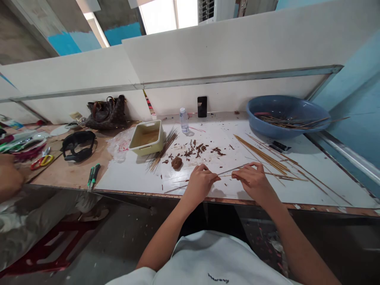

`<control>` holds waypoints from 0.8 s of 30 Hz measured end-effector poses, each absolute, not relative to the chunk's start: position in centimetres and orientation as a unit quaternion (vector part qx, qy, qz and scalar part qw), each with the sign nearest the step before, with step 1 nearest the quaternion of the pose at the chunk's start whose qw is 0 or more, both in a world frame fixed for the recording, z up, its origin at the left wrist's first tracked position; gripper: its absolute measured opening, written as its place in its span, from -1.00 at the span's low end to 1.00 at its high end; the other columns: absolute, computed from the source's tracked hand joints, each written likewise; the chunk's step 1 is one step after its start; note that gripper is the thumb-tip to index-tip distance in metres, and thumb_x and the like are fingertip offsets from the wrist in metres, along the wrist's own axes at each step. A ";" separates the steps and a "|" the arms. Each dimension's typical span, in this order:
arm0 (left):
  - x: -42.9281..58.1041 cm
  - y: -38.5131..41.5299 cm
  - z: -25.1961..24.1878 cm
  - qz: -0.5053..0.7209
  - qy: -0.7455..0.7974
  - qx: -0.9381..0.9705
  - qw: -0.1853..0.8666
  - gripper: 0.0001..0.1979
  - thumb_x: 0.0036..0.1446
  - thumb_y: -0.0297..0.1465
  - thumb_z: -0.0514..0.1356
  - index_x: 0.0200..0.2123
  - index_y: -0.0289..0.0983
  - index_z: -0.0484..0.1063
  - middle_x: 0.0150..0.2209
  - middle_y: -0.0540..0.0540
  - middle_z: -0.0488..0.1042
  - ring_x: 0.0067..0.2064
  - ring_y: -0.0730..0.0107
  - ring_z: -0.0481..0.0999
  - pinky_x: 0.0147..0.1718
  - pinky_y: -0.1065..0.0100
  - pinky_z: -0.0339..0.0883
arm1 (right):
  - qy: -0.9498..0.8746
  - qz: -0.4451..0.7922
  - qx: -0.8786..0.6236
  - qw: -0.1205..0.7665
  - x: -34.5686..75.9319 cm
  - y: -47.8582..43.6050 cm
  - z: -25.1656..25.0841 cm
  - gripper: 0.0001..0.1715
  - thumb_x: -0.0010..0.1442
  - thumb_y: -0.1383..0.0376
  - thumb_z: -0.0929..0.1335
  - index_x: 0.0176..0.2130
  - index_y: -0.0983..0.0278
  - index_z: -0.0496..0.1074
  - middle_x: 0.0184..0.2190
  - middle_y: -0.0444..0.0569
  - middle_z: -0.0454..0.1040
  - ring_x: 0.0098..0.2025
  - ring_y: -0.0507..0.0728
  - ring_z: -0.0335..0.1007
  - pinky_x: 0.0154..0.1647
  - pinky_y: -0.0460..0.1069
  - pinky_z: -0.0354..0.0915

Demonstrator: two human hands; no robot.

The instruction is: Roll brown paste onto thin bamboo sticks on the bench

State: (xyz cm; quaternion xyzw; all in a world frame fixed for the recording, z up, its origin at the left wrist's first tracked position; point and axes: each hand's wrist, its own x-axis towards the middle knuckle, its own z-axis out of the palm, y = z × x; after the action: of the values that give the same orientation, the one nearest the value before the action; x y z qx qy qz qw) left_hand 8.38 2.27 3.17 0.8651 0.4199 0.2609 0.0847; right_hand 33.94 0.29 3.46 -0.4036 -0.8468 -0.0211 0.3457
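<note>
My left hand (201, 180) and my right hand (251, 179) are side by side above the table's front edge. Both are closed in a pinch on one thin stick (226, 176), which spans the gap between them. A grey strip (230, 171) runs slantwise behind the fingers; whether it is touched I cannot tell. Beyond my left hand is a brown lump (176, 163), with dark brown scraps (199, 149) scattered behind it. To the right of my right hand lies a bundle of tan sticks (264, 155). A fan of thin dark sticks (164, 150) rests beside a basin.
The pale green basin (145, 149) holds brownish liquid. Behind stand a bottle (184, 120) and a phone (202, 107). A blue tub (285, 132) with sticks is at the right. At left are a bag (108, 113), black headgear (78, 146), cutters (94, 175) and another person's hand (10, 178).
</note>
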 end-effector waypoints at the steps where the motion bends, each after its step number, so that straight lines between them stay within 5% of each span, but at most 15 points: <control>1: 8.3 2.3 3.1 0.262 0.418 0.866 0.084 -0.87 0.40 -0.32 0.41 -0.23 -0.19 0.76 -0.29 -0.09 0.75 -0.09 0.13 0.55 -0.05 0.15 0.38 | -0.847 -0.021 -0.404 0.346 34.1 0.3 3.4 -0.69 0.46 0.53 0.28 -0.09 0.18 0.52 -0.24 -0.11 0.72 -0.21 0.18 0.59 0.19 0.21 0.12; 21: 4.9 4.5 1.4 0.256 0.433 0.863 0.046 -0.83 0.43 -0.33 0.39 -0.26 -0.20 0.73 -0.34 -0.10 0.71 -0.10 0.11 0.56 -0.03 0.11 0.38 | -0.791 -0.068 -0.461 0.396 39.9 2.7 1.3 -0.72 0.43 0.42 0.32 -0.16 0.14 0.61 -0.35 -0.12 0.71 -0.26 0.22 0.65 0.05 0.19 0.22; 24: 4.2 4.9 1.3 0.277 0.420 0.862 0.062 -0.84 0.42 -0.27 0.40 -0.04 -0.18 0.74 -0.21 -0.12 0.75 -0.06 0.09 0.59 -0.01 0.09 0.42 | -0.795 -0.050 -0.460 0.393 40.5 3.0 0.7 -0.71 0.42 0.41 0.32 -0.15 0.14 0.63 -0.35 -0.13 0.70 -0.28 0.21 0.64 0.04 0.18 0.23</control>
State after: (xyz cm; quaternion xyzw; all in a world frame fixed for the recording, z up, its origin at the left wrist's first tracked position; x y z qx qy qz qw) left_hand 4.19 4.87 1.33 0.8620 0.4203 0.2766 0.0617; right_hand 40.52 2.96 0.68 -0.4597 -0.7946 -0.0500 0.3934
